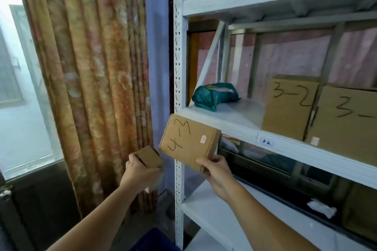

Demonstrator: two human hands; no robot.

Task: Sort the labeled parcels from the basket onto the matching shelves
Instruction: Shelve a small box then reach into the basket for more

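Two hands raised, right hand (216, 171) gripping 4-3 parcel (188, 141)

White metal shelf (234, 126) tagged 3-2 carries a green bag (214, 96) and two cardboard boxes (289, 108)

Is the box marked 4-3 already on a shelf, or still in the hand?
Still in the hand. The right hand grips the 4-3 box at its lower corner, tilted, in front of the 3-2 shelf, not resting on it.

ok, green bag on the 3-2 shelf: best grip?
Take the green bag at its raised, crumpled left end, hand coming from the shelf's open front. It lies slumped on the 3-2 shelf, apart from the boxes, and its soft folds there offer something to pinch.
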